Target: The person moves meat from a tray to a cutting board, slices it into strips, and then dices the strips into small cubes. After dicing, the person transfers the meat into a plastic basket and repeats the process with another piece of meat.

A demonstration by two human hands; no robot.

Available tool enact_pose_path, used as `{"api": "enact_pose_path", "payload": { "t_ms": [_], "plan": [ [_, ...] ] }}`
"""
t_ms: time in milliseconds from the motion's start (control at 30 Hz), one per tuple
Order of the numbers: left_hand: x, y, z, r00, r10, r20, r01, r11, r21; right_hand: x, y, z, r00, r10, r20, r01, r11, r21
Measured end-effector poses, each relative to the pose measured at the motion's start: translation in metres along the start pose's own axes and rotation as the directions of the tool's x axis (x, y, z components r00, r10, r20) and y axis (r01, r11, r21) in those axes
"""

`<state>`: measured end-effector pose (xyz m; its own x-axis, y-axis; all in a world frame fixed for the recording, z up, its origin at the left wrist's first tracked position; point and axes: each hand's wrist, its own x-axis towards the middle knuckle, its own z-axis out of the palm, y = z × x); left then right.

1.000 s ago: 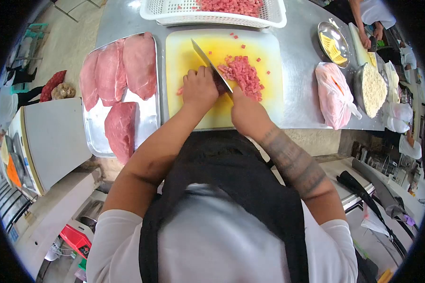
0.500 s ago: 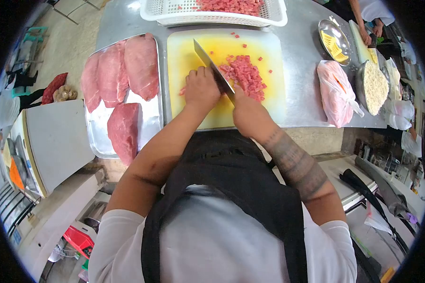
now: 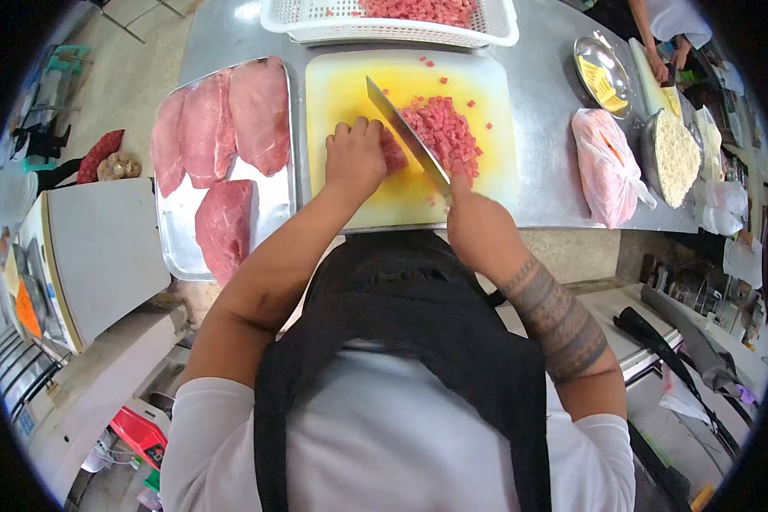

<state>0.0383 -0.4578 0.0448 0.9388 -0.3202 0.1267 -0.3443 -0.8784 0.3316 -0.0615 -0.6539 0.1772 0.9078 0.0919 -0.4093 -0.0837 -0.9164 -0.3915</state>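
My right hand (image 3: 484, 224) is closed round the handle of a broad kitchen knife (image 3: 405, 132), its blade slanting up and left over the cutting board (image 3: 495, 81). With bent fingers, my left hand (image 3: 355, 160) holds a piece of raw meat (image 3: 393, 154) on the board, to the left of the blade. Part of that piece is hidden under the hand. Against the blade's right side lies a heap of small diced meat (image 3: 445, 132), with a few loose cubes scattered around it. The board is white with a yellow-stained middle.
On the left, a metal tray (image 3: 269, 222) bears several large slabs of raw meat (image 3: 258, 111). Behind the board stands a white basket (image 3: 384, 32) with diced meat. A pink plastic bag (image 3: 602, 162), a bowl (image 3: 678, 162) and a metal dish (image 3: 582, 51) sit rightward, near another person's hands (image 3: 660, 68).
The knife and my right hand have shifted right, away from my left hand. My left hand has moved slightly left, and the meat piece beside it now shows.
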Motion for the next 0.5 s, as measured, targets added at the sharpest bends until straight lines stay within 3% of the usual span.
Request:
{"api": "enact_pose_path", "payload": {
  "t_ms": [100,200,300,500],
  "plan": [
    [0.001,-0.004,0.004,1.0,0.009,-0.004,-0.009,1.0,0.03,-0.004,-0.012,-0.005,0.998,-0.006,0.055,0.005,1.0,0.01],
    [0.001,-0.005,0.007,1.0,-0.001,0.0,0.001,1.0,0.009,0.054,-0.001,0.044,0.997,-0.061,-0.042,0.061,0.998,0.011],
    [0.002,-0.005,0.008,1.0,-0.002,-0.028,0.002,1.0,0.007,0.08,-0.009,0.045,0.989,-0.1,-0.108,0.104,0.994,0.038],
    [-0.001,-0.005,0.006,0.999,-0.007,-0.036,0.005,0.999,-0.047,0.026,-0.017,0.005,0.994,-0.069,-0.081,0.069,0.998,0.007]
  ]
}}
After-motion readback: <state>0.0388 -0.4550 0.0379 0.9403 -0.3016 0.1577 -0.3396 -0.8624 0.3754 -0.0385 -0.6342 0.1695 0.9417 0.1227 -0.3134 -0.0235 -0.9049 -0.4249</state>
